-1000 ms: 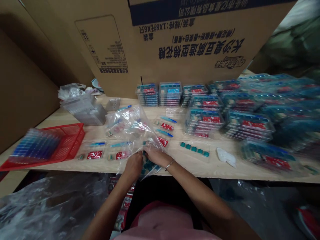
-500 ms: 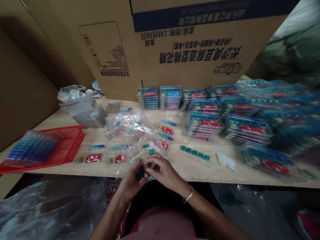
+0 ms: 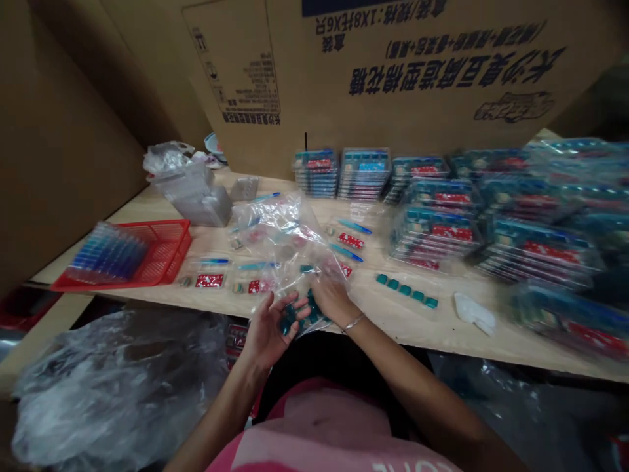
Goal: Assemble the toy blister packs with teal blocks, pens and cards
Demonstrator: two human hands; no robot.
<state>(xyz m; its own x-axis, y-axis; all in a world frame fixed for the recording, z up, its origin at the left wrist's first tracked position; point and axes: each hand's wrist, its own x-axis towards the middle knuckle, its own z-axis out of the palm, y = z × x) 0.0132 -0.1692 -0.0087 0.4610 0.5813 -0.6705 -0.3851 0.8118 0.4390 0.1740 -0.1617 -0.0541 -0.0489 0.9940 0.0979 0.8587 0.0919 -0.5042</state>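
Touching teal pieces (image 3: 299,314) — left hand (image 3: 270,331) open, right hand (image 3: 331,298) curled on plastic bag (image 3: 289,252), stacked trays (image 3: 432,233) beyond

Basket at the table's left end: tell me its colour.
The plastic basket is red with a mesh pattern, shown in the head view.

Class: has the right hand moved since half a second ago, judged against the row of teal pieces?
Yes: the right hand has moved forward, nearer level with the row of teal pieces.
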